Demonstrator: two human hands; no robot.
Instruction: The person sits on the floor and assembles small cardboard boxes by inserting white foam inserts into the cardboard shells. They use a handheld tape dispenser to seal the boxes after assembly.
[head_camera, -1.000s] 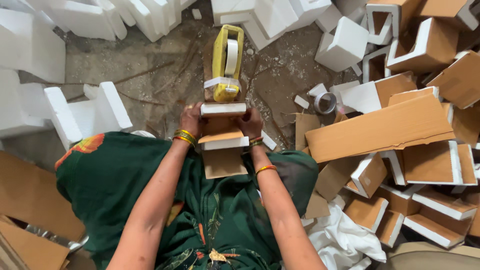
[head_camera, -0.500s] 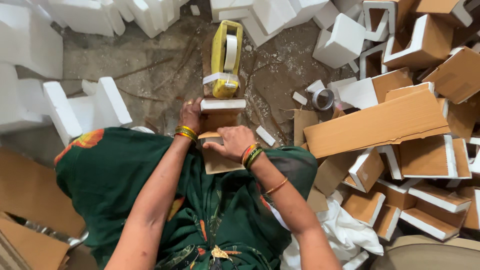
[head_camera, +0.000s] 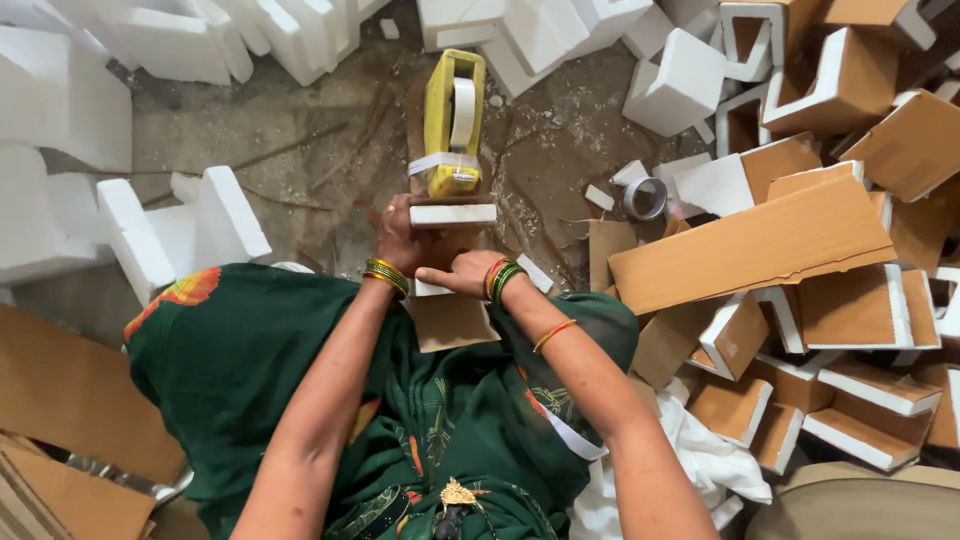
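Note:
On my lap I hold a white foam piece partly wrapped in brown cardboard (head_camera: 452, 215). My left hand (head_camera: 400, 240) grips its left side near the far end. Across its middle lies my right hand (head_camera: 467, 273), fingers pressing flat on the cardboard. A loose cardboard flap (head_camera: 450, 322) hangs toward me under that hand. Just beyond the piece, a yellow tape dispenser (head_camera: 452, 125) with a white roll stands on the dirty floor, its tape end reaching the piece.
White foam blocks (head_camera: 180, 225) lie at the left and along the top. A heap of cardboard-wrapped foam corners (head_camera: 830, 300) fills the right, with a long cardboard piece (head_camera: 750, 245) on top. A small tape roll (head_camera: 645, 197) sits by it. Flat cardboard sheets (head_camera: 60, 400) lie lower left.
My right hand has moved from the right edge of the piece across its middle and now presses down there. My left hand has kept its grip.

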